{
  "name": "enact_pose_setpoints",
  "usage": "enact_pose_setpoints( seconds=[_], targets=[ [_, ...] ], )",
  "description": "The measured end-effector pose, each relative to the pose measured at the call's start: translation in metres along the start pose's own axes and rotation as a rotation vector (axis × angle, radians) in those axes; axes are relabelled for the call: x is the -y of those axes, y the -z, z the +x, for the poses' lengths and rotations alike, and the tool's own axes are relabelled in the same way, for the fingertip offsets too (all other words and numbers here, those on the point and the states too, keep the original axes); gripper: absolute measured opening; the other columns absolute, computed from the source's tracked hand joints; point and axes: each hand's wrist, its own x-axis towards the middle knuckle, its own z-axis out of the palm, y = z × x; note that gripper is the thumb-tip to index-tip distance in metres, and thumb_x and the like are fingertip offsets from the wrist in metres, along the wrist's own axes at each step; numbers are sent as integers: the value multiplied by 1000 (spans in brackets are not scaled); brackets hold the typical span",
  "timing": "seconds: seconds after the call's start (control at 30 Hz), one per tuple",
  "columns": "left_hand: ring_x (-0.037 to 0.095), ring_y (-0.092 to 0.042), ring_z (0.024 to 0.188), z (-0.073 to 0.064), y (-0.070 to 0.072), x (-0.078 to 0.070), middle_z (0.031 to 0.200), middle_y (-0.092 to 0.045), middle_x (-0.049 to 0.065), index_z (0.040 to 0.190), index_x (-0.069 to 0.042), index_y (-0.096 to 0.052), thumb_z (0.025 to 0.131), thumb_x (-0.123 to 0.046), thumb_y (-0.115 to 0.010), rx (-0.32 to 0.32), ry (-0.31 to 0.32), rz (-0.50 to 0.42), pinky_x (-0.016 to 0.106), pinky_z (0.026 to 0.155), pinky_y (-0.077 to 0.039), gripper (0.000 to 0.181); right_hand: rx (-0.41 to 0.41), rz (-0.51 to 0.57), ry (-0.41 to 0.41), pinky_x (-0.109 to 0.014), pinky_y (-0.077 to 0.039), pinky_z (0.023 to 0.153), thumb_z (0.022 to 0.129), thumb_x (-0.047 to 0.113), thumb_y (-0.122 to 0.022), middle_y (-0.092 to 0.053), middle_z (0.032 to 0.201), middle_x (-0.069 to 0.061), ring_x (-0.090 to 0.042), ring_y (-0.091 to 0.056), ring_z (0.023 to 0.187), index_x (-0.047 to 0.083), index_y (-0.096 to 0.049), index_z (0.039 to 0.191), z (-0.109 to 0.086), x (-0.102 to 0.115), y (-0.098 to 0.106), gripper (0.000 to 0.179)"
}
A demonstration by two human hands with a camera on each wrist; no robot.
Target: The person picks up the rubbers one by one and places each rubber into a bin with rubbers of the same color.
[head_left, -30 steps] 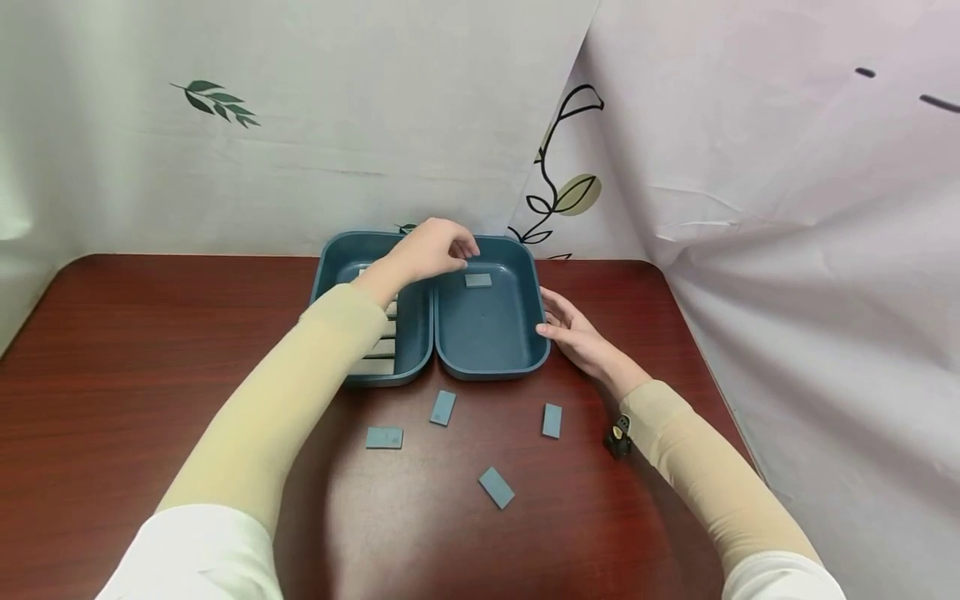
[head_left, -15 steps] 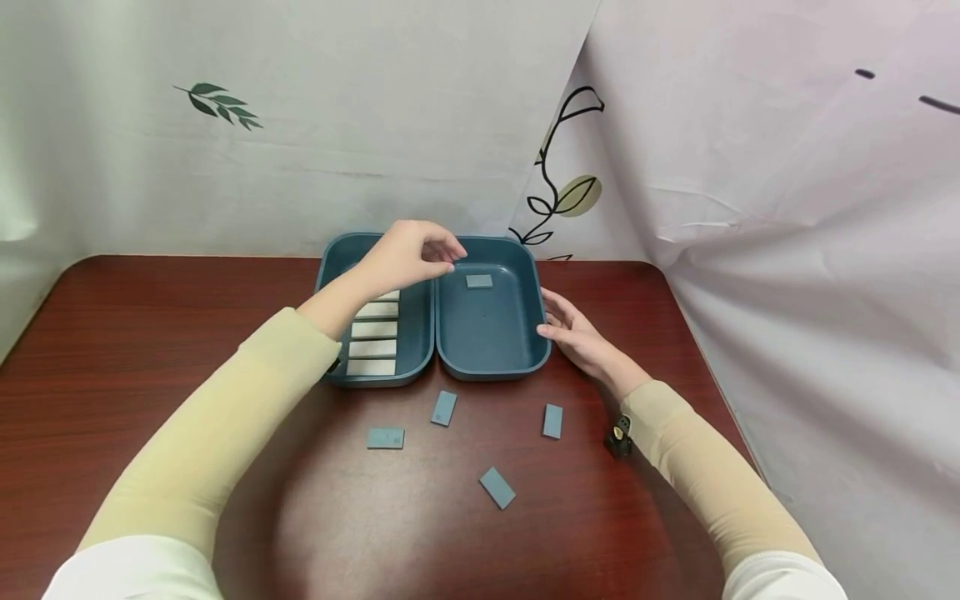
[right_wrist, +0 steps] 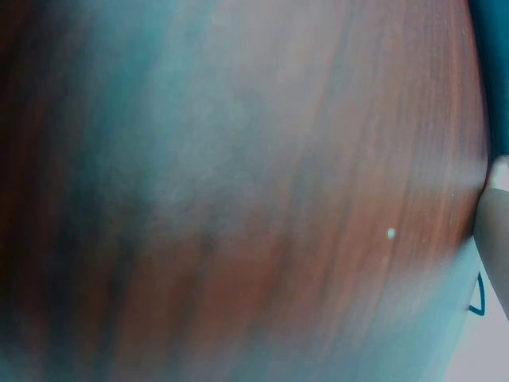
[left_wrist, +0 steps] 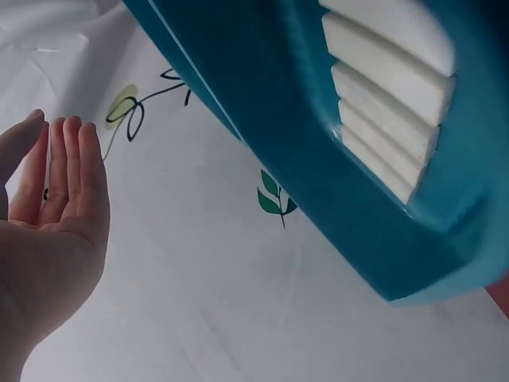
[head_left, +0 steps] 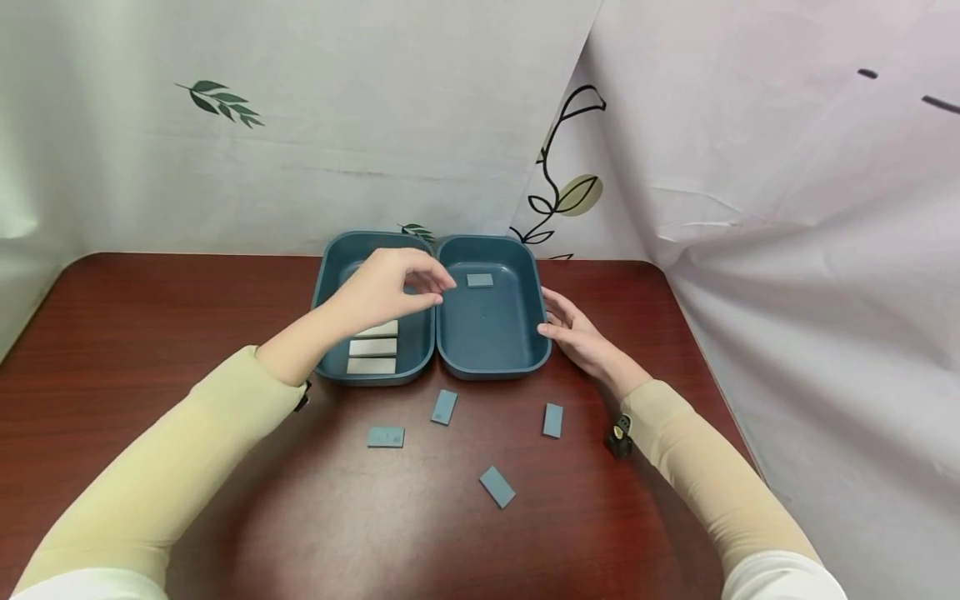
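Observation:
My left hand point(head_left: 393, 283) hovers over the left blue tray point(head_left: 411, 358), its thumb and fingers apart with nothing between them. The left wrist view shows that same hand point(left_wrist: 60, 199) empty, fingers fairly straight. A row of white rectangular blocks point(head_left: 372, 346) lies in the left tray, partly hidden by the hand; several white blocks point(left_wrist: 390, 99) show in the left wrist view. One grey-blue tile point(head_left: 480, 281) lies near the back of the right blue tray point(head_left: 487, 333). My right hand point(head_left: 573, 329) rests with spread fingers against that tray's right side.
In front of the trays, several grey-blue tiles lie scattered on the red-brown wooden table point(head_left: 585, 517): one tile point(head_left: 386, 437) at left, another tile point(head_left: 444, 407) beside it, one tile point(head_left: 552, 421) at right and one tile point(head_left: 497, 487) nearest. A white printed cloth point(head_left: 337, 125) hangs behind.
My left hand has drawn back leftward and down, from above the tile in the right tray to over the left tray. My right hand and the tiles have stayed put.

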Motion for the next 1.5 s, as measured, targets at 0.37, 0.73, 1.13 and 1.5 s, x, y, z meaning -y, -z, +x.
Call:
enact_pose_setpoints(
  seconds=[0.37,0.73,1.13,1.5],
  targets=[
    [16,-74,94,-41,-4,-2,103,-80,4,109,-10,-80,92,1,-80,-58,29,-14,39,92,-64,20,-6,-10,-7,-20,-46,110,105,6,-60,-22,175,-17,-17,-43,146,12,-18,170,-2,0,1,78],
    [7,-72,90,-83,-18,3,101,-79,-1,107,-13,-81,91,2,-80,-43,36,-6,29,88,-63,22,-12,-12,-16,-20,-45,110,105,6,-60,-22,175,-16,-18,-42,147,12,-17,170,-3,0,0,78],
    [2,-72,88,-121,-36,8,103,-79,1,105,-14,-81,89,3,-82,-73,52,-47,26,82,-63,23,-8,-14,-20,-21,-45,110,107,1,-54,-21,176,-14,-19,-41,149,13,-17,171,0,0,1,75],
    [-1,-68,84,-146,-54,17,97,-78,-5,100,-15,-79,82,9,-84,-112,-7,55,23,77,-62,30,-8,-10,-17,-21,-45,110,106,4,-57,-21,176,-14,-24,-38,152,13,-17,171,-1,3,-1,77]
  ],
)
